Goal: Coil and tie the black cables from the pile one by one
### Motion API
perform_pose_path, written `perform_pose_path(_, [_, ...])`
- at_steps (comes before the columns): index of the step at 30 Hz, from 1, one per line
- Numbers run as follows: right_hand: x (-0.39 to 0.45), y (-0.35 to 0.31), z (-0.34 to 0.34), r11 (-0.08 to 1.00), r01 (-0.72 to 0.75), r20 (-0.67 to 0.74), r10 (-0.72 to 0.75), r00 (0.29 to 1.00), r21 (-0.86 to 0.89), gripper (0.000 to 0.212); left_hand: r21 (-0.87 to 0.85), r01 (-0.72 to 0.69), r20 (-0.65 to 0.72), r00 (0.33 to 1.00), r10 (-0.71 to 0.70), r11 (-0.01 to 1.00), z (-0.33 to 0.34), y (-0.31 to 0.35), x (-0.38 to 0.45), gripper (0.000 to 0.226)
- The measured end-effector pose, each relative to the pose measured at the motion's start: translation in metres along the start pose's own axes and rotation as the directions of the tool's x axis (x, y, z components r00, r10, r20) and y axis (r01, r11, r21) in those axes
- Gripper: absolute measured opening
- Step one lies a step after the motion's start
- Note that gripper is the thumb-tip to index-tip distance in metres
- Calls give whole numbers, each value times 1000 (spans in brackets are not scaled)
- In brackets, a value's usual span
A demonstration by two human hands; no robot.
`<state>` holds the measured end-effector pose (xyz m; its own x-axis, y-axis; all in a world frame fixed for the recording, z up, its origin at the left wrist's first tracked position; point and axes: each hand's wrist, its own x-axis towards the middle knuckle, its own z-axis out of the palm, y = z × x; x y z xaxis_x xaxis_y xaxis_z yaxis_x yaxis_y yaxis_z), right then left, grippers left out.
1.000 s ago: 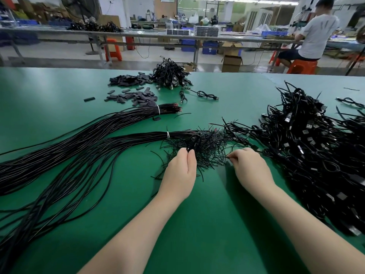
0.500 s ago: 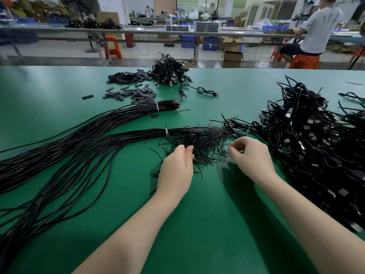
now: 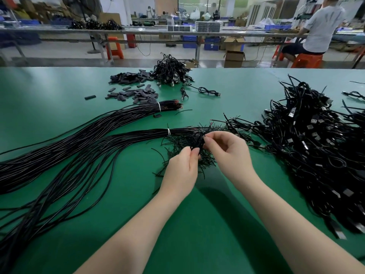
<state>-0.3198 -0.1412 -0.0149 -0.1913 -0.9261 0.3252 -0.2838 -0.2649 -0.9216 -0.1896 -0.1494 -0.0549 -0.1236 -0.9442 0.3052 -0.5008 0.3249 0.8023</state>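
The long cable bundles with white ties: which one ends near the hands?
The nearer bundle: its tied end runs into the thin wires under the left hand and right hand. The farther bundle ends beside the flat black pieces.

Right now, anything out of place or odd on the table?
Nothing damaged. A few strays: one black sleeve piece lies apart, left of its heap, and a single coiled cable sits beside the far pile. Both hands pinch ties as expected.

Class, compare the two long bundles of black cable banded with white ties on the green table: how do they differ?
The far bundle lies untouched; the near bundle ends beside both hands, under a tuft of thin wires. The far bundle's tips are neat and reddish; the near bundle's tips are hidden. Both are black, white-tied, sweeping left.
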Motion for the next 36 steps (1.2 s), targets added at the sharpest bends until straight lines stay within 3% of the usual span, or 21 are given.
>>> perform_pose_path(5, [5, 1, -1, 999, -50, -34, 51, 998, 6, 10, 8, -78, 105, 991, 77, 997, -2, 1, -1, 39])
perform_pose_path(9, [5, 1, -15, 997, -43, 66, 38, 997, 69, 12, 63, -67, 17, 998, 66, 996, -2, 2, -1, 38])
perform_pose_path(12, [6, 4, -29, 961, 104, 41, -97, 994, -255, 13, 21, -8, -113, 994, 10, 1000, -3, 2, 0, 37])
perform_pose_path(14, [7, 3, -34, 817, 233, 140, -187, 972, -527, 8, -4, 28, -170, 985, -28, 1000, -4, 1, 0, 35])
perform_pose_path(16, [6, 0, -33, 700, 327, 230, -233, 945, -635, 12, 22, 26, -174, 985, -22, 999, -4, 1, 0, 35])
perform_pose_path(23, [-3, -16, -21, 720, 477, 361, -326, 874, -505, 8, 272, -43, 84, 996, 21, 961, 2, 11, -4, 27])
perform_pose_path(27, [-4, -18, -21, 770, 428, 329, -297, 897, -473, 9, 352, -76, 109, 993, 39, 933, 1, 15, -4, 20])
perform_pose_path(31, [-1, -21, -25, 861, 297, 313, -173, 934, -413, 10, 412, -96, 120, 991, 50, 906, 3, 16, -8, 24])
perform_pose_path(36, [5, -25, -40, 732, 292, 290, -134, 948, -615, 12, 455, -218, 154, 974, 165, 863, 3, 17, -10, 26])
